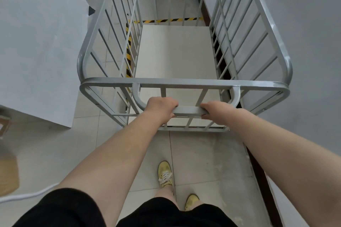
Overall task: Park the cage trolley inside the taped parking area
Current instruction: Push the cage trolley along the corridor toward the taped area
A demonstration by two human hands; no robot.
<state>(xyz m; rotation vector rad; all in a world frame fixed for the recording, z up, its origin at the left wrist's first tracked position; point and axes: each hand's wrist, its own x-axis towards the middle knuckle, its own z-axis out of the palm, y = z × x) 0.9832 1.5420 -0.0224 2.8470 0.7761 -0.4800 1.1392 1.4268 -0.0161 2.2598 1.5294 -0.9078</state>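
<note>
Handle (pixel 188 111) is gripped tight by left hand (pixel 161 109) & right hand (pixel 216 112). Cage trolley (pixel 177 55) w/ stiff bars, prob. rolls easy; tape (pixel 128 49) ahead.

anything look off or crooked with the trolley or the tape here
Nothing stands out. The cage trolley sits roughly square to the striped tape, its bars look straight and its deck is bare. Both hands, left and right, hold the handle.

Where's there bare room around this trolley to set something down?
Free: the cage trolley's bare deck inside the bars, and the floor tiles behind it by the yellow shoes. Crowded: the handle, taken by left hand and right hand.
</note>
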